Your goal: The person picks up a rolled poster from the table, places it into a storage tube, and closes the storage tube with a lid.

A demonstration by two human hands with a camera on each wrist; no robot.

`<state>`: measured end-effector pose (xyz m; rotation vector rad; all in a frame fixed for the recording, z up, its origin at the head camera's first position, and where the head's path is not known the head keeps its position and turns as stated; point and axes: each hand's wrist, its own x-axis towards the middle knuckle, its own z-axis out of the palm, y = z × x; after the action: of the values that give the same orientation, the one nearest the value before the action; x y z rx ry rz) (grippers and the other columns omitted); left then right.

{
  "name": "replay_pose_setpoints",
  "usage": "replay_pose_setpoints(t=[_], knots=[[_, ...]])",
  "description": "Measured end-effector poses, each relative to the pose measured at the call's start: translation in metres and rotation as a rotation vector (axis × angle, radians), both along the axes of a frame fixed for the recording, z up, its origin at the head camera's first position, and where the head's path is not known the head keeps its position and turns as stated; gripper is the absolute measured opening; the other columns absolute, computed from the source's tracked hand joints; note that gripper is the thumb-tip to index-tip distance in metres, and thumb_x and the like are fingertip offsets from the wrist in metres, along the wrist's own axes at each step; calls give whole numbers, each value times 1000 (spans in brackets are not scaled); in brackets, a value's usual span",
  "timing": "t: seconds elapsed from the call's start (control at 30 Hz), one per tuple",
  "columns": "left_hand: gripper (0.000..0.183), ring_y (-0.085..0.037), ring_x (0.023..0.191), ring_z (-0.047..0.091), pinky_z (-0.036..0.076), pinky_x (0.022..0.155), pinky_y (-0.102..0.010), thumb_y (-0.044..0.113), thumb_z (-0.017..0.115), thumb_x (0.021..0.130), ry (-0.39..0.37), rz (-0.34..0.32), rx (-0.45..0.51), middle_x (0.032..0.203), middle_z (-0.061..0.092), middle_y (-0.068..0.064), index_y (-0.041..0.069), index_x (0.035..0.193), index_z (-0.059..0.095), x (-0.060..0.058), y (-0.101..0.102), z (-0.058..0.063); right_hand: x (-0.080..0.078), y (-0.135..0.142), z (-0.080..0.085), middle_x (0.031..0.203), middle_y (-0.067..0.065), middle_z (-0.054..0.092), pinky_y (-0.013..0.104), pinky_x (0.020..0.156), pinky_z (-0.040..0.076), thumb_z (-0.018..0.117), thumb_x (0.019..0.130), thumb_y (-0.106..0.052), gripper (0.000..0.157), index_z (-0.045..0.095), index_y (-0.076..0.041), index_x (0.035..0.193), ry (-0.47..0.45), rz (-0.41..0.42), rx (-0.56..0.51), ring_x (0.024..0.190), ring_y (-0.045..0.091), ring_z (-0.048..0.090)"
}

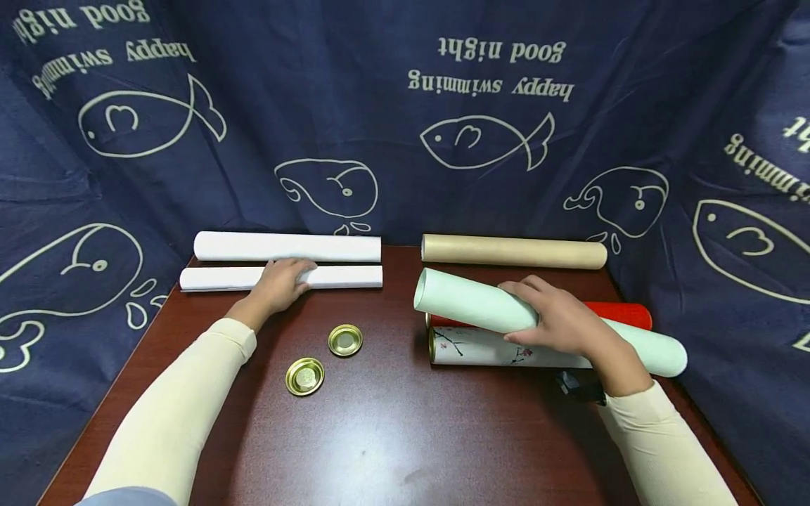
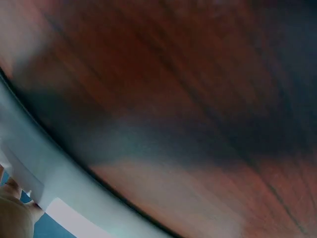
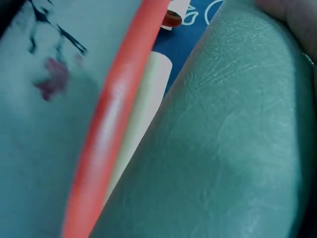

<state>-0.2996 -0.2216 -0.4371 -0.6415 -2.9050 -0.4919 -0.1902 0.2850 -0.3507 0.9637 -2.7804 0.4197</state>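
My right hand [image 1: 557, 316] grips a pale green paper roll [image 1: 471, 301] from above, thumb on the near side and fingers on the far side. The roll slants across a red tube [image 1: 623, 314] and a white tube with painted blossoms [image 1: 474, 348]; its open left end points up and left. In the right wrist view the green roll [image 3: 218, 134] fills the right half, beside the red tube [image 3: 111, 114] and the blossom tube [image 3: 29, 148]. Over on the left, my left hand [image 1: 278, 284] holds the nearer white paper roll [image 1: 344, 277] around its middle.
Behind that lies a second white roll [image 1: 285, 246], with a beige roll [image 1: 512, 251] farther right along the back. Two round gold lids [image 1: 345, 340] sit on the dark wooden table [image 1: 354, 429]. A navy cloth [image 1: 392, 197] with fish drawings hangs around the table.
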Motion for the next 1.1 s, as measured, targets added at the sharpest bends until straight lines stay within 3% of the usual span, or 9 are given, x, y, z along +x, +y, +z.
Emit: replay_pose_setpoints(t=[0.2,0.47,0.73,0.93,1.1], knots=[[41,-43,120,52,32,102,-65,14,73,91,100,-52,49,127,58,-20,6,129,59,18,-2,3,13,-1,-15,111,-2,57,36,68,51,89,69,-41,76,57,-21,134,35,10,-47,85,14,56],[40,-41,116,53,37,100,-58,9,76,87,243,-123,177,125,59,-19,5,125,61,62,-9,25,20,-3,-27,111,-1,56,38,69,51,89,68,-38,75,58,-17,132,85,15,-92,84,16,58],[43,-38,120,53,36,101,-56,5,79,83,327,-173,259,129,61,-18,4,123,63,101,-8,45,18,-3,-41,109,3,57,40,70,50,91,67,-30,74,59,-13,132,151,46,-115,85,20,59],[44,-37,118,54,38,98,-57,5,80,81,351,-223,262,128,61,-15,7,121,63,116,0,56,18,-4,-49,117,7,57,44,73,50,91,66,-29,75,59,-12,132,186,50,-134,88,26,61],[45,-35,118,54,32,103,-65,7,81,81,336,-230,238,126,62,-14,8,122,64,123,2,57,18,-7,-55,122,9,57,47,76,48,90,66,-32,75,59,-13,132,206,39,-136,91,31,60]])
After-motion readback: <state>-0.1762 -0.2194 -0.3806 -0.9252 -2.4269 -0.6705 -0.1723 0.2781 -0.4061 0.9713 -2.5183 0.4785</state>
